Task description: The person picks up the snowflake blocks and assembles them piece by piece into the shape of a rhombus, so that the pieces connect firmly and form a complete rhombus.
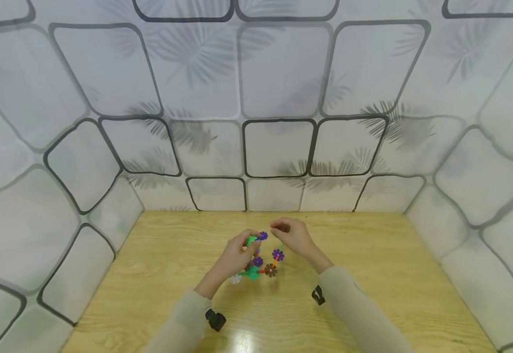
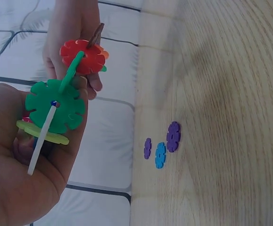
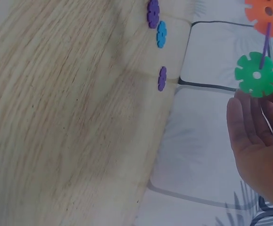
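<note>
My left hand (image 1: 237, 255) grips a chain of interlocking notched plastic discs. In the left wrist view, a green disc (image 2: 56, 106) lies against its fingers, with a white disc (image 2: 42, 141) edge-on and a yellow-green one (image 2: 43, 133) beside it. A red disc (image 2: 82, 56) follows farther along. The chain hangs in a loop between the hands, with a brown disc (image 1: 271, 270) and a purple disc (image 1: 278, 255) towards the right. At that end my right hand (image 1: 295, 237) pinches a green disc (image 3: 256, 74), which joins an orange disc (image 3: 267, 16) through an edge-on purple one.
Three loose discs lie flat on the wooden table (image 1: 349, 294): a purple one (image 2: 173, 137), a blue one (image 2: 160, 155) and another purple one (image 2: 147, 148). Patterned wall panels (image 1: 278, 147) stand at the back and both sides. Both wrists carry small black cameras (image 1: 215, 319).
</note>
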Demonstrator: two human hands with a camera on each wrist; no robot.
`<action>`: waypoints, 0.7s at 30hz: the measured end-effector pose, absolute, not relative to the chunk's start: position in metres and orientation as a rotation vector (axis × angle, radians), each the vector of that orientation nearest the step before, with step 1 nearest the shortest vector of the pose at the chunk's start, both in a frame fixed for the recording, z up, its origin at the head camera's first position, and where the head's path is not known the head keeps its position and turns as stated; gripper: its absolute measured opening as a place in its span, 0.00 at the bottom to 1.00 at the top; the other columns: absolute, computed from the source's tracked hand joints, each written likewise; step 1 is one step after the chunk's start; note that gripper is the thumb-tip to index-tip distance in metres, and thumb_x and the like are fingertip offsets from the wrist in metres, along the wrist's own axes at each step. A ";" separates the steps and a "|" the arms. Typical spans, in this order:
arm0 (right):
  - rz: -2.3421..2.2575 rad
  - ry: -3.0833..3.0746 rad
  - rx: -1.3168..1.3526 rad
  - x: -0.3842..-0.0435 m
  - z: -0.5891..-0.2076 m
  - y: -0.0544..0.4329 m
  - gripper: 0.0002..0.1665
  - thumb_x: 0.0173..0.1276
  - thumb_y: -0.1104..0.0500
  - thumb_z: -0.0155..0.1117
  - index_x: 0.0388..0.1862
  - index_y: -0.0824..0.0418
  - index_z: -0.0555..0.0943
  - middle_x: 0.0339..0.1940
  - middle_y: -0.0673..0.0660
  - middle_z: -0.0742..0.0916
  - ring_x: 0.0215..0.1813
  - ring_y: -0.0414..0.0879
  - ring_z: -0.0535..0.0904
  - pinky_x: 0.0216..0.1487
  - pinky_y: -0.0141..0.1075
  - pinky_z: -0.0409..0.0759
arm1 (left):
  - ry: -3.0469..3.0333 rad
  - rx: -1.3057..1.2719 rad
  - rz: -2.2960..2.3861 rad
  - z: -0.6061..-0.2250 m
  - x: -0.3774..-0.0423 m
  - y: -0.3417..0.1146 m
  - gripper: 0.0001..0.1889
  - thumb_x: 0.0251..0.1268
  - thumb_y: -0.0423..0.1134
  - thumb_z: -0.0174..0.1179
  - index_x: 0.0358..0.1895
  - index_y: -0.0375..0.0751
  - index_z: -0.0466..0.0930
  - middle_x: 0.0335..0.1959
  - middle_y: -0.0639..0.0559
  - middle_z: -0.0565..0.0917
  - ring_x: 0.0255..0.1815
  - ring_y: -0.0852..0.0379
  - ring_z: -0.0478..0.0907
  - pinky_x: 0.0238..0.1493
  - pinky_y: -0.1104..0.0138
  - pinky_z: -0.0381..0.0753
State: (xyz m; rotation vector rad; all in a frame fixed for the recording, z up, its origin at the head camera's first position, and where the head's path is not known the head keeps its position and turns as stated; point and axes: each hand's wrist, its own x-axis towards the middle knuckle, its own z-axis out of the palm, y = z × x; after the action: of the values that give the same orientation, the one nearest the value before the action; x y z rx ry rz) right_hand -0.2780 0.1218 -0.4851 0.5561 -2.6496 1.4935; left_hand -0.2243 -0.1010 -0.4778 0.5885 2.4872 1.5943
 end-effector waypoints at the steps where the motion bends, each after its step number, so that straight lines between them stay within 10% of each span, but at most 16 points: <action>1: 1.493 -2.657 0.549 -0.280 -0.487 0.121 0.09 0.75 0.61 0.70 0.50 0.61 0.89 0.47 0.57 0.92 0.45 0.47 0.88 0.48 0.37 0.90 | 2.485 0.591 1.595 -0.477 -0.224 -0.101 0.17 0.87 0.43 0.51 0.68 0.42 0.75 0.34 0.40 0.85 0.16 0.60 0.72 0.18 0.72 0.77; 21: 1.506 -2.727 0.519 -0.314 -0.527 0.112 0.16 0.75 0.63 0.68 0.57 0.70 0.86 0.49 0.62 0.91 0.48 0.52 0.86 0.49 0.41 0.89 | 2.451 0.547 1.623 -0.479 -0.221 -0.110 0.16 0.87 0.44 0.51 0.67 0.42 0.75 0.34 0.41 0.85 0.20 0.57 0.82 0.22 0.66 0.83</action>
State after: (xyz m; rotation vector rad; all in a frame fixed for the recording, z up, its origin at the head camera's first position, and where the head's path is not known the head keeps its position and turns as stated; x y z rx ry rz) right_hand -0.3139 0.1122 -0.5265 0.5192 -2.7271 1.5063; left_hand -0.2208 -0.1097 -0.4786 0.5473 2.4510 1.6227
